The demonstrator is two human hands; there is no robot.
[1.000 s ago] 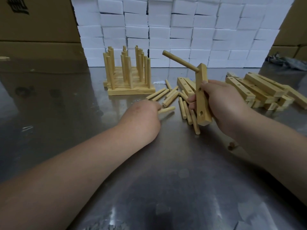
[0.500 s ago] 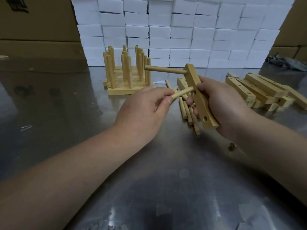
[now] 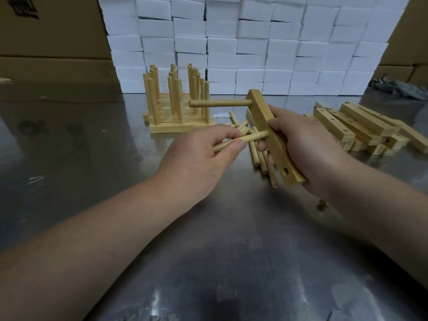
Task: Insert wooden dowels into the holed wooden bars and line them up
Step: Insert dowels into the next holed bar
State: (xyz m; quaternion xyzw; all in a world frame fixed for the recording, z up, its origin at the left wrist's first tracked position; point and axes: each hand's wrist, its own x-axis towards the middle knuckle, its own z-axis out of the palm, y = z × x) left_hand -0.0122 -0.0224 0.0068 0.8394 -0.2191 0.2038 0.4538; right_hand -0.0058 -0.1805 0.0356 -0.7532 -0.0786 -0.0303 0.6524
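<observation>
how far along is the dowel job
Done: several bars with upright dowels stand lined up at the back. In hand: the right hand holds a bar with one dowel in; the left hand holds a second dowel against its middle. Left: its end hole, the loose dowels and a pile of bare bars.

A packing or assembly workshop is suggested by a steel worktable point(image 3: 69, 140), stacked white boxes point(image 3: 254, 49) and cardboard cartons point(image 3: 53, 35).
</observation>
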